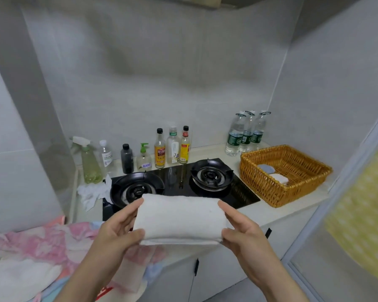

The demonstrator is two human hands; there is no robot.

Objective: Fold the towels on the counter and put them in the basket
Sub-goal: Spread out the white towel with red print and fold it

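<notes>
Head view: a folded white towel (179,219) is held level above the hob (177,182). It is clamped at both short ends, apparently so that the layers are kept from falling open. The grip of the left hand (114,232) and of the right hand (244,234) is pinched on one end each, thumb on the near edge and fingers on the far edge. The wicker basket (262,186) is set on the table (303,205) to the right and is already loaded with two folded towels (278,178). A pink heap (42,243) is left unfolded at lower left.

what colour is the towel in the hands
White, plain with no pattern. The folded towel shows best in the head view, held by the left hand and right hand.
</notes>
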